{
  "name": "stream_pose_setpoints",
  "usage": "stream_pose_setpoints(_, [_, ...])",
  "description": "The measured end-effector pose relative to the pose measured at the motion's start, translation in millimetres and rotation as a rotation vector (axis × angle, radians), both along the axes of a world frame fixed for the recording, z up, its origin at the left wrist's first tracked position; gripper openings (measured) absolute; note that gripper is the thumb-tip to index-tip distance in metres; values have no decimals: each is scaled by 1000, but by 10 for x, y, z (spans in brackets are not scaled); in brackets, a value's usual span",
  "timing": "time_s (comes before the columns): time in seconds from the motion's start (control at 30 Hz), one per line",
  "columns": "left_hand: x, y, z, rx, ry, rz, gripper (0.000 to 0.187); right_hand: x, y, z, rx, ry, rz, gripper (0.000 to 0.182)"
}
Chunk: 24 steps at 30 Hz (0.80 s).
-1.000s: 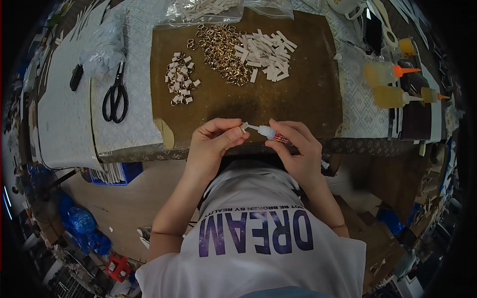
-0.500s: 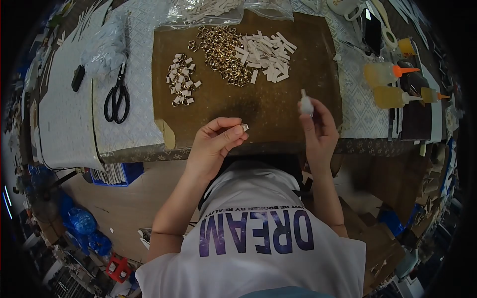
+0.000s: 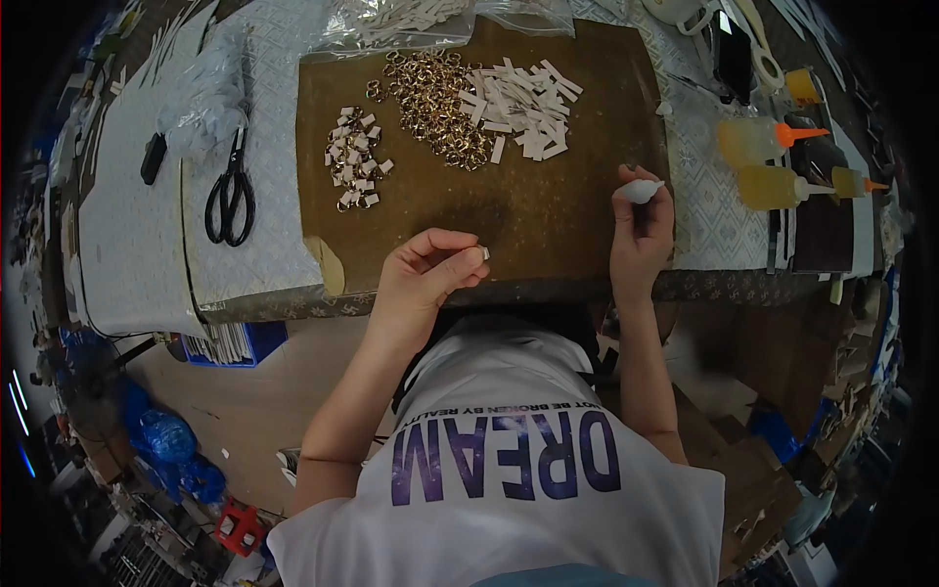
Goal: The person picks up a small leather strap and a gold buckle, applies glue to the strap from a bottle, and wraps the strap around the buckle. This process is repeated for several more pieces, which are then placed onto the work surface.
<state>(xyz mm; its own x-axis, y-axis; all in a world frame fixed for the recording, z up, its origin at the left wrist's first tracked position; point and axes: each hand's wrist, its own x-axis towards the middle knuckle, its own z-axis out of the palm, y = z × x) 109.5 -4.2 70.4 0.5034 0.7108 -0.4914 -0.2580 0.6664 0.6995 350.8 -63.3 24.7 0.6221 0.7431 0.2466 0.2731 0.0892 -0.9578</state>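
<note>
My left hand (image 3: 430,274) is closed in a pinch near the front edge of the brown board (image 3: 577,225). A small white strip piece (image 3: 486,253) pokes out from between its thumb and fingers; the rest is hidden by them. Farther right, my right hand (image 3: 643,235) grips a small white nozzle bottle (image 3: 642,191), tilted with its tip toward the right. Beyond my hands lie a pile of gold metal rings (image 3: 440,103) and a heap of flat white strips (image 3: 528,108). To their left is a cluster of rings with white strips folded on them (image 3: 354,161).
Black-handled scissors (image 3: 231,201) and a crumpled clear plastic bag (image 3: 205,103) lie left of the board. Bottles of yellowish liquid (image 3: 768,189) and a phone (image 3: 732,54) are on the right. A clear bag of white strips (image 3: 391,24) sits at the back.
My right hand has moved a little to the right, and the bottle in it has turned from pointing away from me to pointing right. My left hand is nearly still.
</note>
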Motion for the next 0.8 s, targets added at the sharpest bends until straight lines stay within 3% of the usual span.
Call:
stream_pose_setpoints(0.63, [-32,2,-92,-17,-8,0,12,-42,38,28,-85,-139,-10,25])
stream_pose_setpoints(0.8, [-47,-8,-113,-43,-50,33,25,-54,56,27,-92,-182,-23,25])
